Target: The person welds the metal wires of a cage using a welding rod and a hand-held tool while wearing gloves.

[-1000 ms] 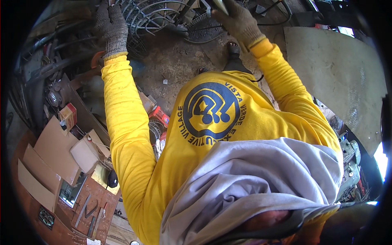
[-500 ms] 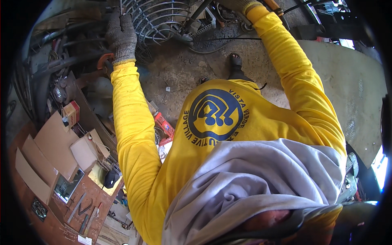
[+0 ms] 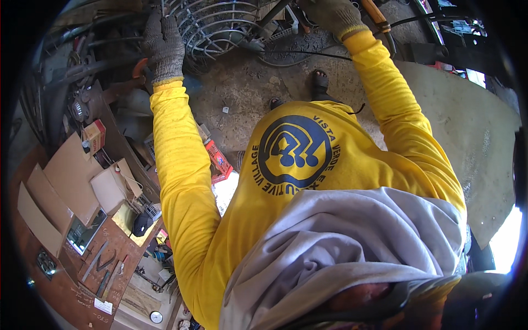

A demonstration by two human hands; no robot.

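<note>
My left hand (image 3: 165, 48), in a grey knitted glove with a yellow cuff, is raised at the upper left. A thin metal rod (image 3: 162, 7) comes out between its closed fingers. Right beside it stands a rounded cage of curved metal bars (image 3: 217, 27). My right hand (image 3: 333, 15), gloved alike, is at the top edge across from the cage. Its fingertips run toward the edge of the picture, and I cannot make out what they hold. A dark bar (image 3: 275, 14) slants between the cage and that hand. An orange-handled tool (image 3: 375, 13) is just right of my right hand.
Left, a brown table (image 3: 124, 275) bears open cardboard boxes (image 3: 69, 187), pliers (image 3: 104, 263) and a dark cap (image 3: 142, 223). Metal scrap (image 3: 77, 107) piles up beyond. A black cable (image 3: 313, 53) crosses the concrete floor (image 3: 236, 91). A large pale sheet (image 3: 459, 132) stands at right.
The whole view has shifted slightly. My right hand sits a little lower in the picture and shows more of its glove. My left hand stays beside the cage with the rod between its fingers.
</note>
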